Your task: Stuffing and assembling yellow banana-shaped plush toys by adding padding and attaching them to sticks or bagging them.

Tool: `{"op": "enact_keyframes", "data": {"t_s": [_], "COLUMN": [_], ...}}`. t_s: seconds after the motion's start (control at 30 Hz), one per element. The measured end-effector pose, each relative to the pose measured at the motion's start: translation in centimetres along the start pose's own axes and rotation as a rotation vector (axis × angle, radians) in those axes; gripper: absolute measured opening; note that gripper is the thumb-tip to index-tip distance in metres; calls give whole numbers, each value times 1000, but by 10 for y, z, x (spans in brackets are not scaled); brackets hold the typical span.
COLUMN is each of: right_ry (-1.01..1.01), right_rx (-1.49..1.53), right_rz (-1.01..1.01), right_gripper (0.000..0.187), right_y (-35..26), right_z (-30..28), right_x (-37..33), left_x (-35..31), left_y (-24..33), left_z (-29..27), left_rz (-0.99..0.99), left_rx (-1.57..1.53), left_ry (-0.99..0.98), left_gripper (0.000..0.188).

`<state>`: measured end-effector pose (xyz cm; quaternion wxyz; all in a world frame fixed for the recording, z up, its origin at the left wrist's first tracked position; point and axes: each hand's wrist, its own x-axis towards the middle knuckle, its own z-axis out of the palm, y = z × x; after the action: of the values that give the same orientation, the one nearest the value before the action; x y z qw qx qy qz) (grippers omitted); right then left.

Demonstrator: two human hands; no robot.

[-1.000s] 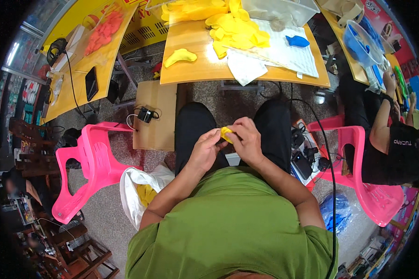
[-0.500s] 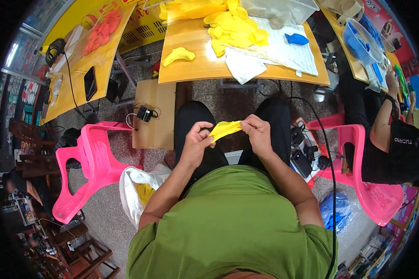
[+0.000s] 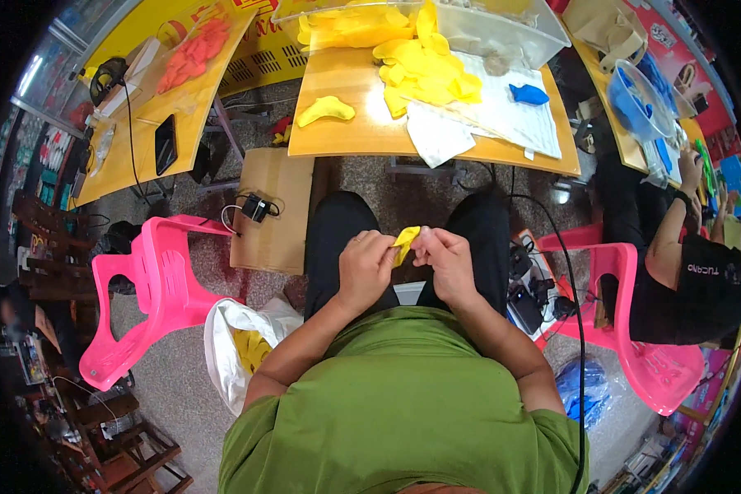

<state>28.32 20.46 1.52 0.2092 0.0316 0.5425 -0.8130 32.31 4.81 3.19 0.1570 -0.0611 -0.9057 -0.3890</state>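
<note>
Grip: left hand (image 3: 365, 267) and right hand (image 3: 450, 262) pinching soft yellow piece (image 3: 404, 242) from opposite sides, apparently for steadiness; yellow heap (image 3: 426, 76) on surface (image 3: 346, 138), likely for reach.

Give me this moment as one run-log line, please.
left hand: holding small yellow fabric-like piece | right hand: at its upper end | piece: bent

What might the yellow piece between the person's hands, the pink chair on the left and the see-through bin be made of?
Yellow piece: probably soft cloth, perhaps felt; it looks fairly matt and folds at the left hand.
Pink chair: likely moulded plastic, judging by its smooth, even colour and rounded, slotted shell.
See-through bin: probably rigid plastic, given its clear, smooth walls.
</note>
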Motion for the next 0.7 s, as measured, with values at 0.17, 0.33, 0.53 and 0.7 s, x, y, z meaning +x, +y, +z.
{"op": "enact_keyframes", "data": {"t_s": [0.17,0.33,0.53,0.7], "right_ry": [102,-92,-157,-120], "right_rx": [-145,-242,-406,-355], "right_rz": [-154,-126,-215,-274], "right_gripper": [16,8,6,7], "right_y": [-24,-11,-15,-15], "right_z": [11,0,1,5], "right_x": [1,7,6,2], "left_x": [1,3,16,19], "left_y": [-7,-2,2,-10], "left_z": [11,11,0,4], "left_rz": [-524,-826,-559,-782], "left_rx": [-867,-1382,-1157,-1436], "left_ry": [-47,48,50,90], "left_gripper": [8,6,11,7]}}
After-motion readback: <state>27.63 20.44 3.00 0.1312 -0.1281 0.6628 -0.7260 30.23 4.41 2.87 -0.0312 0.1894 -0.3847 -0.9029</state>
